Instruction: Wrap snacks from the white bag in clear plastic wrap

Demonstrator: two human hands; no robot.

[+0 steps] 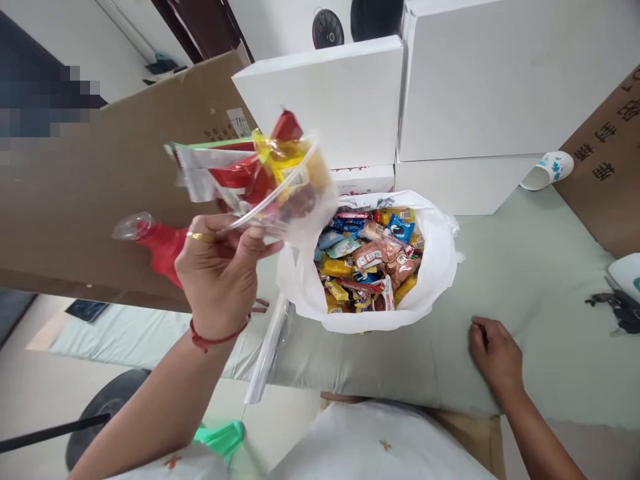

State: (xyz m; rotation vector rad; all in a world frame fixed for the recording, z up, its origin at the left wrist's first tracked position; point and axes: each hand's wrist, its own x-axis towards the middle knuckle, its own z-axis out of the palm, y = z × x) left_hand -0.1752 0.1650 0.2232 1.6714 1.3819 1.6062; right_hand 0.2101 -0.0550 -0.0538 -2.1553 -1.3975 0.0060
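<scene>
My left hand [223,273], with a ring and a red cord at the wrist, grips the rim of a clear plastic cup [320,193] full of wrapped snacks. The cup is tilted, held above and to the left of a white plastic bag [310,297]. Inside the open bag lie several small packaged snacks [370,257] in blue, yellow, red and brown wrappers. My right hand [497,357] rests on the green cloth to the right of the bag, its fingers curled in; nothing shows in them.
White boxes [450,87] stand behind the bag. A large cardboard box [100,187] is at the left, with a red object [167,253] near my left hand. A clear plastic roll [267,353] lies left of the bag. A paper cup [547,171] lies on its side at the right.
</scene>
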